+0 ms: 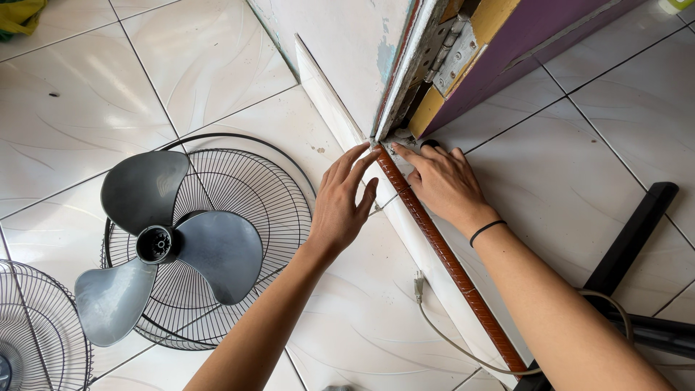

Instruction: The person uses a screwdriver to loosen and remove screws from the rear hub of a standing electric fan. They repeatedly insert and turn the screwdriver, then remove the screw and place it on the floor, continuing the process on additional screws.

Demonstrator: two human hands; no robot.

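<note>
- Reddish-brown ribbed rod [449, 261] runs diagonally from the frame's centre, at the foot of the door frame, down toward the lower right edge; it lies along a raised white threshold strip [340, 119] between two tiled floor areas.
- Left hand [346, 203], centre of frame: fingers extended and slightly spread, palm down, fingertips touching the rod's upper end. Not clenched; it grasps nothing that I can see.
- Right hand [443, 181], just right of centre: fingers reach toward the same upper end of the rod, index finger at the base of the door frame. Whether it pinches something small there I cannot tell. A thin black band [486, 230] circles the wrist.
- Door frame [405, 80], upper centre: white, paint chipped, with a metal hinge [455, 54] and a purple door [536, 36] with a yellow edge swung toward the upper right.
- Left of frame: grey three-bladed fan blade [170, 242] lies on a black wire fan guard [239, 217]; a second wire guard [36, 333] sits at the lower left corner.
- Grey power cord with plug [418, 284] lies on the tile just below centre, curving toward the lower right.
- Black fan stand bar [633, 232] at the right edge.
- Floor: glossy white tiles [87, 101].
</note>
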